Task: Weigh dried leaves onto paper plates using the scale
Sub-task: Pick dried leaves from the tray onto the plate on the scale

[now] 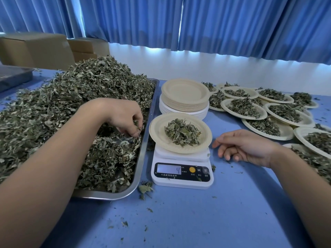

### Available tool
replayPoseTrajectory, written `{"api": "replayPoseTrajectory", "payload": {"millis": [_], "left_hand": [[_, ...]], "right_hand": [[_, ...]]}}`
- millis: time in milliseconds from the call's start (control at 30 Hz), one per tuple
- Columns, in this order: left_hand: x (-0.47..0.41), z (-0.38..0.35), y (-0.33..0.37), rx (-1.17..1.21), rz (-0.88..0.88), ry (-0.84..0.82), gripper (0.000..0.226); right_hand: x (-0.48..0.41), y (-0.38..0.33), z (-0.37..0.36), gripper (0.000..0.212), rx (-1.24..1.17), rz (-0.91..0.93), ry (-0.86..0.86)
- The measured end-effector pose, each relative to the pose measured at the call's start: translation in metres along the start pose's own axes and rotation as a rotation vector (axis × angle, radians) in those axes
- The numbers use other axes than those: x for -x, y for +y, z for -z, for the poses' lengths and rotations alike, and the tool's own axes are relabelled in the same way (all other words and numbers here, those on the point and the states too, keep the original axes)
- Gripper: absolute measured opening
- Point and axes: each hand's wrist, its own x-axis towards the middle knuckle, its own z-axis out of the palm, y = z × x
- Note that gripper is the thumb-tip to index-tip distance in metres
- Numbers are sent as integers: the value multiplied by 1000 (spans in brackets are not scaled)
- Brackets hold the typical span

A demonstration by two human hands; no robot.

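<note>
A white digital scale (181,173) stands on the blue table and its display reads 4. On it sits a paper plate (157,129) with a small heap of dried leaves (181,132). To the left a metal tray (143,154) holds a big pile of dried leaves (75,97). My left hand (125,116) is over the tray's right side and its fingertips pinch a few leaves. My right hand (245,146) rests on the table just right of the scale, fingers loosely curled, holding nothing.
A stack of empty paper plates (185,94) stands behind the scale. Several filled plates (286,113) cover the table at the right. Cardboard boxes (35,49) and a second tray (12,76) sit at the back left. Leaf scraps (146,189) litter the blue table (197,221).
</note>
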Motion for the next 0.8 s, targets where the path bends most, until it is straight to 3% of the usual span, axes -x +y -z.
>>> {"api": "replayPoseTrajectory", "payload": {"millis": [233,667,800], "left_hand": [[8,13,-2,-27,-40,119,13],[0,4,34,73,-257,614,14],[-4,-6,48,167,-342,416,32]], "right_hand": [[0,0,1,44,-5,8,-3],[-2,1,1,47,0,6,7],[-2,2,1,45,4,5,11]]}}
